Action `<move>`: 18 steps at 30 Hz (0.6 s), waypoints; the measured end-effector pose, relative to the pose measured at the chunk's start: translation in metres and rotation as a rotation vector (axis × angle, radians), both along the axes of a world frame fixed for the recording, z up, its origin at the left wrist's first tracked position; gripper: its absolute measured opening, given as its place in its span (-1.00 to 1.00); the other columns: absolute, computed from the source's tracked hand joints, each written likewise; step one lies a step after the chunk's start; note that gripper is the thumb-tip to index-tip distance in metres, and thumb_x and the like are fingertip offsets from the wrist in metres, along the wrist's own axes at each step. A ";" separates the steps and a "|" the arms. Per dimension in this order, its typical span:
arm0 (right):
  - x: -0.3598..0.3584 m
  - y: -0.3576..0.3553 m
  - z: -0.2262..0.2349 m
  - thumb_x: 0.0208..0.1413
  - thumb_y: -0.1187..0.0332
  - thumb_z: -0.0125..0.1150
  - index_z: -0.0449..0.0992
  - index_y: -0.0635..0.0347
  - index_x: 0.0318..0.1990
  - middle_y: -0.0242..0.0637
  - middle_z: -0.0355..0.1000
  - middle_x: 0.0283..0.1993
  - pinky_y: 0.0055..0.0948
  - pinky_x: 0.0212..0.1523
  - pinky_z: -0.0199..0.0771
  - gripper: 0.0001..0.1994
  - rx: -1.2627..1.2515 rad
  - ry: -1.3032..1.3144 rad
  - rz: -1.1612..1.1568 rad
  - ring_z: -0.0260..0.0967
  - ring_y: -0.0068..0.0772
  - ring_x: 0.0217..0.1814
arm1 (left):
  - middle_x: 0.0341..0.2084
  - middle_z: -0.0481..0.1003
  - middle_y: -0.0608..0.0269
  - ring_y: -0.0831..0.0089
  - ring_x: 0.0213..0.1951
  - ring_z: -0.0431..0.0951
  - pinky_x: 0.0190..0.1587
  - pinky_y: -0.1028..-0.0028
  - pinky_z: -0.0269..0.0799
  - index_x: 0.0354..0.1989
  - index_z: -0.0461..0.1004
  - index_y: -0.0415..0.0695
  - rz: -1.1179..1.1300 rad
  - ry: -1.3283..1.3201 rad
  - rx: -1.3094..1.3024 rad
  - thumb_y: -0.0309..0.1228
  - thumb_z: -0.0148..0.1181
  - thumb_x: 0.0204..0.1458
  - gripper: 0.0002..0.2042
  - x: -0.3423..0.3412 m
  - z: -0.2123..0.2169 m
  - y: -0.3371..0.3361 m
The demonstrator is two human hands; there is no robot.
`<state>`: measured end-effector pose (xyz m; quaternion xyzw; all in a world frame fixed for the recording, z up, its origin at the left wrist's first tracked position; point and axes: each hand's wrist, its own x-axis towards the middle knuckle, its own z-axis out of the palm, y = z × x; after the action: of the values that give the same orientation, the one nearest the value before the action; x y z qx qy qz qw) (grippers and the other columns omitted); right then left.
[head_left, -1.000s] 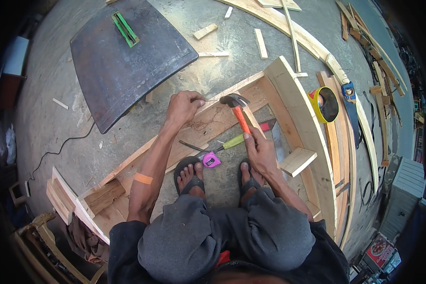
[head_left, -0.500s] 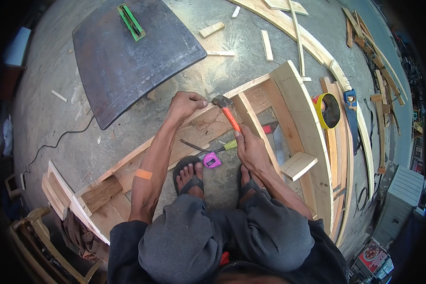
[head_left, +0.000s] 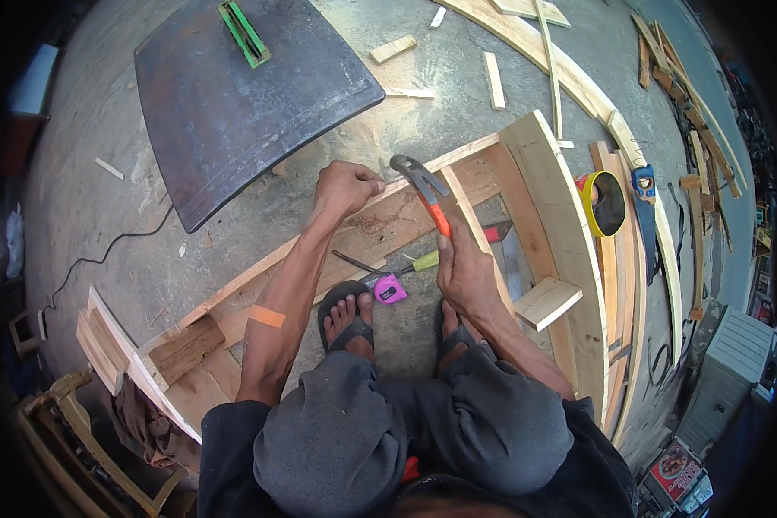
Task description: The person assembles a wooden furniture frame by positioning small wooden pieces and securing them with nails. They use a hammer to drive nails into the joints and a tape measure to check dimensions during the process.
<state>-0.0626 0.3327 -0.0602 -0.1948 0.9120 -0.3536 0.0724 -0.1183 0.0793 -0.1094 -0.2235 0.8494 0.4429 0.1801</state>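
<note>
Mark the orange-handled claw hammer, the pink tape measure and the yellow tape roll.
orange-handled claw hammer point(head_left: 420, 185), head view, on the grey metal neck.
pink tape measure point(head_left: 390, 289), head view, on its case face.
yellow tape roll point(head_left: 595, 204), head view, on its left rim.

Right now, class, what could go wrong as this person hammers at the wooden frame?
1. The left hand pinches something at the wooden frame right beside the hammer head, so a missed blow could hit the fingers.
2. The feet wear open sandals; a dropped hammer could hurt the toes.
</note>
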 end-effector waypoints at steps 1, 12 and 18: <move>-0.002 0.001 -0.001 0.42 0.28 0.03 0.34 0.16 0.18 0.12 0.52 -0.39 0.15 -0.38 0.50 -0.71 -0.005 0.017 -0.004 0.53 0.31 -0.33 | -0.33 0.72 0.13 0.27 -0.26 0.73 -0.09 0.35 0.59 -0.24 0.78 0.00 -0.014 0.010 -0.018 -0.25 0.48 -0.08 -0.77 -0.002 0.003 0.001; -0.013 0.005 -0.009 0.44 0.23 0.00 0.34 0.16 0.04 0.16 0.49 -0.44 0.20 -0.38 0.42 -0.79 0.151 -0.148 -0.012 0.50 0.36 -0.36 | -0.32 0.71 0.07 0.16 -0.22 0.71 -0.06 0.28 0.57 -0.24 0.77 0.00 -0.034 0.088 -0.079 -0.26 0.43 -0.03 -0.80 -0.004 0.010 0.002; 0.002 0.012 0.000 0.43 0.24 0.02 0.35 0.18 0.08 0.16 0.48 -0.46 0.17 -0.40 0.40 -0.76 0.019 -0.193 -0.065 0.49 0.37 -0.38 | -0.36 0.62 0.08 0.18 -0.29 0.64 -0.16 0.30 0.53 -0.22 0.76 -0.07 0.113 0.433 -0.273 -0.38 0.40 0.01 -0.83 0.044 0.000 0.031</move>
<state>-0.0601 0.3445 -0.0601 -0.1295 0.9099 -0.3642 0.1503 -0.0748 0.1108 -0.1097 -0.1928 0.9062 0.3712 -0.0627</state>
